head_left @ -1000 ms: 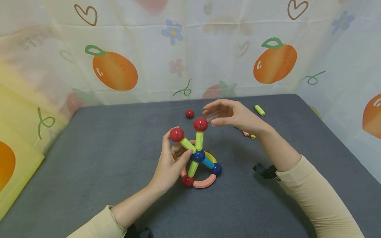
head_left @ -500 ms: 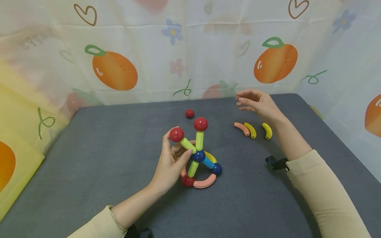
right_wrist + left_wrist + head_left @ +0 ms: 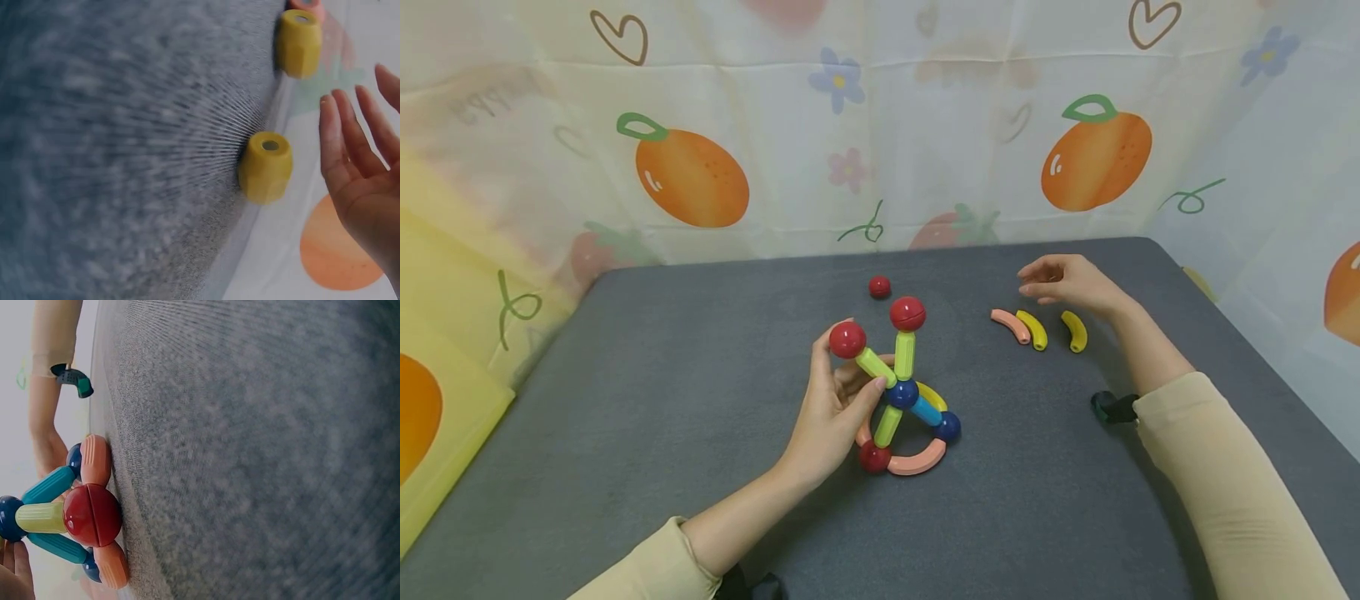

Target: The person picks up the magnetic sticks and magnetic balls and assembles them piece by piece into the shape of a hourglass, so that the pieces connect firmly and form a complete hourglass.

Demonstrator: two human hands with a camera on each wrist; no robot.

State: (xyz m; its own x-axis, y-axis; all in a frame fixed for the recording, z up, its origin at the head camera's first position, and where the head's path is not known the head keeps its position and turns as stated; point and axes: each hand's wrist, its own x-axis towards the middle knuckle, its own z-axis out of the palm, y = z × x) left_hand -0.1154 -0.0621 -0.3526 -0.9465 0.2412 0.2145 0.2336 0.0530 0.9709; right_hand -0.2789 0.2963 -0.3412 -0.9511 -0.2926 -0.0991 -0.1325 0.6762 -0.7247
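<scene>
A magnetic ball-and-rod model stands on the table, its base a ring of curved pink and yellow rods. My left hand grips its upper part, thumb at the light green rod beside the central blue ball. Two upper green rods carry red balls on their tips. In the left wrist view, a red ball of the base sits between two pink curved rods. My right hand hovers behind the loose curved rods, fingers extended. The right wrist view shows those fingers apart from the yellow curved rod.
A loose red ball lies behind the model. At right lie a pink curved rod and a yellow one side by side, with another yellow one farther right. A printed cloth hangs behind the dark grey table.
My right hand has moved right from beside the upper red ball, then lowered behind the loose curved rods. It now covers where a light green rod lay. My left hand keeps its grip.
</scene>
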